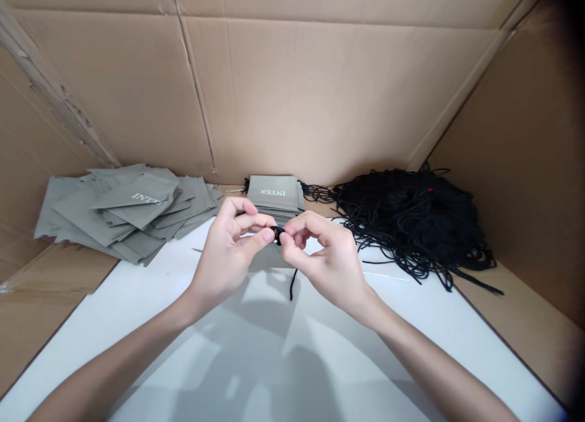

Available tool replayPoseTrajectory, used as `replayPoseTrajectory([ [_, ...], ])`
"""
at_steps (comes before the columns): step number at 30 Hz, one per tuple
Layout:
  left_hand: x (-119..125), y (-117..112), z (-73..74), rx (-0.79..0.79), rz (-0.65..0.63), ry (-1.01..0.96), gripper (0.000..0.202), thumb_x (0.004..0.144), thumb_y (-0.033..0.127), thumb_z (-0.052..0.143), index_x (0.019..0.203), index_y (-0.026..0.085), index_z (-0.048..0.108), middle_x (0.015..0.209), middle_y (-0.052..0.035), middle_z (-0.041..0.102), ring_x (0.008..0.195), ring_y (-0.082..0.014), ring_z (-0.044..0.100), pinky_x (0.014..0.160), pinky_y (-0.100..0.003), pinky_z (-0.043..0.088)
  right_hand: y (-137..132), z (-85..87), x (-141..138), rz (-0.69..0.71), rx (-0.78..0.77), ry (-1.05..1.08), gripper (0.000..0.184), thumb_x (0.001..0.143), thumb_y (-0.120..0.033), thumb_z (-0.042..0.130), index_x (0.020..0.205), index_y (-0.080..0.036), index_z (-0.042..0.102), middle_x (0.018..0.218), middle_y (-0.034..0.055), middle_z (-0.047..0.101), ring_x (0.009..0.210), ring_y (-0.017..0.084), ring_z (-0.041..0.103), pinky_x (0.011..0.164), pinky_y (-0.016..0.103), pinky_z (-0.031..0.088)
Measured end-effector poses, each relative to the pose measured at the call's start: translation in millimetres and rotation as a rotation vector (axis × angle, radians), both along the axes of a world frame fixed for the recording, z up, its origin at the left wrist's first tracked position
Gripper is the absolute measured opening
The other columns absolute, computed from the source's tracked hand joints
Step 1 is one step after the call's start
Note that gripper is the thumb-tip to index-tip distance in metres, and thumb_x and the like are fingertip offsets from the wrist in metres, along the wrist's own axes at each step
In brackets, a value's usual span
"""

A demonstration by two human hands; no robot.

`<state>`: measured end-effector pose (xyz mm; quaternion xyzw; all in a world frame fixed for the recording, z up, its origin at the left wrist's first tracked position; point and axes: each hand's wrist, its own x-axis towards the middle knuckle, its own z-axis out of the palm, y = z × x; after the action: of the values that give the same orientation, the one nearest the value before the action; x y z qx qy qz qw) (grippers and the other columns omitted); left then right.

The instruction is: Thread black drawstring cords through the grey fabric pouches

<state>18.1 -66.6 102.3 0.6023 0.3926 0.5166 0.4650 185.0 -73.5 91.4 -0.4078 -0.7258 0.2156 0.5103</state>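
Observation:
My left hand [228, 254] and my right hand [326, 257] meet above the white table sheet [411, 324]. Both pinch a small black part [276, 233] between thumb and fingertips. A short black cord [293, 284] hangs down from between the hands; I cannot tell how it joins the black part. Straight behind the hands lies a neat stack of grey pouches [276, 197] printed with white INTEX lettering.
A loose heap of grey pouches [128, 211] lies at the back left. A big tangle of black cords [411, 221] fills the back right. Brown cardboard walls [320, 92] close off the back and both sides.

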Motion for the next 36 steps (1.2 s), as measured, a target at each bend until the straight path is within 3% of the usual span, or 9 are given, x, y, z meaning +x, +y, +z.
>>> replayPoseTrajectory([
  [3, -4.9, 3.7, 2.6, -0.020, -0.008, 0.042, 0.034, 0.080, 0.026, 0.075, 0.097, 0.021, 0.046, 0.088, -0.0017, 0.073, 0.082, -0.0165, 0.069, 0.072, -0.026, 0.053, 2.2, -0.1, 1.2, 0.040, -0.044, 0.018, 0.006, 0.083, -0.019, 0.062, 0.078, -0.020, 0.058, 0.069, -0.0020, 0.057, 0.062, 0.011, 0.052, 0.056, 0.023, 0.041],
  [8, -11.5, 12.6, 4.4, 0.001, -0.143, 0.084, 0.016, 0.083, 0.029, 0.074, 0.084, 0.018, 0.063, 0.088, -0.0022, 0.069, 0.084, -0.0152, 0.066, 0.078, -0.024, 0.052, 4.4, 0.9, 4.8, 0.098, -0.123, 0.092, 0.005, 0.082, -0.019, 0.065, 0.080, -0.019, 0.061, 0.069, -0.0019, 0.058, 0.060, 0.011, 0.051, 0.052, 0.021, 0.041],
  [12, -13.8, 15.6, 5.4, 0.009, -0.176, 0.089, 0.011, 0.082, 0.027, 0.075, 0.080, 0.019, 0.069, 0.081, -0.0007, 0.068, 0.078, -0.0139, 0.064, 0.074, -0.023, 0.052, 6.2, 0.1, 6.6, 0.156, -0.167, 0.134, 0.005, 0.082, -0.019, 0.066, 0.080, -0.019, 0.062, 0.067, -0.0029, 0.057, 0.059, 0.010, 0.050, 0.053, 0.021, 0.041],
  [18, -13.2, 10.7, 6.4, 0.143, -0.084, 0.099, 0.002, 0.080, 0.021, 0.076, 0.079, 0.020, 0.076, 0.080, -0.0006, 0.075, 0.076, -0.0155, 0.069, 0.072, -0.024, 0.057, 10.5, -3.1, 5.3, 0.198, -0.193, 0.266, 0.008, 0.085, -0.024, 0.068, 0.080, -0.018, 0.065, 0.070, -0.0010, 0.061, 0.063, 0.011, 0.053, 0.056, 0.022, 0.044],
  [27, -11.3, 3.8, 4.7, 0.490, 0.078, 0.287, 0.013, 0.086, 0.012, 0.070, 0.087, 0.021, 0.079, 0.092, 0.0010, 0.078, 0.084, -0.0137, 0.072, 0.076, -0.020, 0.058, 14.1, -8.7, 3.4, 0.207, -0.138, 0.356, 0.010, 0.088, -0.024, 0.070, 0.081, -0.018, 0.067, 0.071, -0.0012, 0.063, 0.064, 0.010, 0.055, 0.059, 0.022, 0.046],
  [31, -8.5, 2.5, 2.9, 0.446, 0.116, 0.327, 0.009, 0.082, 0.018, 0.075, 0.090, 0.021, 0.080, 0.093, 0.0002, 0.079, 0.083, -0.0136, 0.072, 0.071, -0.019, 0.058, 9.9, -8.5, 0.9, 0.151, -0.072, 0.279, 0.012, 0.088, -0.022, 0.070, 0.078, -0.018, 0.066, 0.073, -0.0007, 0.064, 0.067, 0.011, 0.056, 0.062, 0.023, 0.047],
  [36, -5.1, 3.3, -2.2, 0.325, 0.158, 0.209, 0.009, 0.077, 0.018, 0.080, 0.084, 0.024, 0.080, 0.089, 0.0025, 0.079, 0.082, -0.0127, 0.072, 0.071, -0.017, 0.059, 6.5, -8.9, -0.8, 0.124, -0.015, 0.259, 0.009, 0.089, -0.019, 0.068, 0.080, -0.020, 0.066, 0.076, -0.0014, 0.064, 0.069, 0.011, 0.057, 0.065, 0.024, 0.048],
])
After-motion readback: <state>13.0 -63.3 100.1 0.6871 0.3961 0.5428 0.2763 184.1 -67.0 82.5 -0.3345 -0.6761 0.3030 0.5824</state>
